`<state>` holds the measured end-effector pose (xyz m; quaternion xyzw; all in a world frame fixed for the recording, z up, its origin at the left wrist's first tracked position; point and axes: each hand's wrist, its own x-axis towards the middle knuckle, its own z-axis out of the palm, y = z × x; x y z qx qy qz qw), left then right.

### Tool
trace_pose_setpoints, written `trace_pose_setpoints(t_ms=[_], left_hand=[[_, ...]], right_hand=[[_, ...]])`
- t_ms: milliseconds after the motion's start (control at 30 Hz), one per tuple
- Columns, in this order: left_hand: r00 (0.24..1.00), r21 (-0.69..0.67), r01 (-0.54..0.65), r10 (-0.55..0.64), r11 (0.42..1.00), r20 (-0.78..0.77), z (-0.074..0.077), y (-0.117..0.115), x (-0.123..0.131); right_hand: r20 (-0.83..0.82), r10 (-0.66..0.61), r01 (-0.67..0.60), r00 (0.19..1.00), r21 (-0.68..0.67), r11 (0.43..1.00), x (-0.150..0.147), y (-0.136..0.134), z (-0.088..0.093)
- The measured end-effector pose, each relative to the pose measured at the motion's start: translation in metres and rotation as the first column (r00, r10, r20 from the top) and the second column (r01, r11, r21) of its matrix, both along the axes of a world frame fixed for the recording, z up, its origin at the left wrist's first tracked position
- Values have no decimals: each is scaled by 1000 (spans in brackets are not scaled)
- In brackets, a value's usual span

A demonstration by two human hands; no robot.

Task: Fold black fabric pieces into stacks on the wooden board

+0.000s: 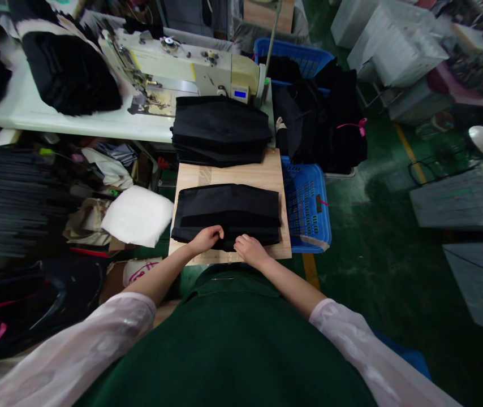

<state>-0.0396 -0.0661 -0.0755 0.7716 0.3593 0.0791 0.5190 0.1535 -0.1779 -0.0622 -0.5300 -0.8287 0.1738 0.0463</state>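
Note:
A stack of black fabric pieces [233, 206] lies on a light wooden board [228, 174] right in front of me. At its near edge, my left hand [206, 239] has its fingers curled in a pinch on the black fabric. Just to the right, my right hand [250, 249] is also closed, its bent fingers gripping the fabric's near edge. The fingertips of both hands are partly hidden against the dark cloth. A second black stack [222, 130] rests farther off, across the board's far end and the sewing table's edge.
Behind stands a sewing machine [207, 73] on a white table [84, 127], with more black fabric [72, 70] at left. Blue baskets [307, 212] and a black fabric pile [324, 121] stand at right. A white cushion-like item [139, 216] sits left of the board.

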Motion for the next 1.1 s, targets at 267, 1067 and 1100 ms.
trace_pose_setpoints(t_ms=[267,1067,1100], left_hand=[[994,18,98,-98,995,42,6,-3,0],[960,432,264,-277,862,-35,38,12,0],[955,436,282,-292,854,-46,44,19,3]], right_hand=[[-107,-279,271,954,-84,959,0,7,-1],[-90,-105,106,990,11,994,0,-18,9],[-78,-122,122,989,-3,992,-1,-17,7]])
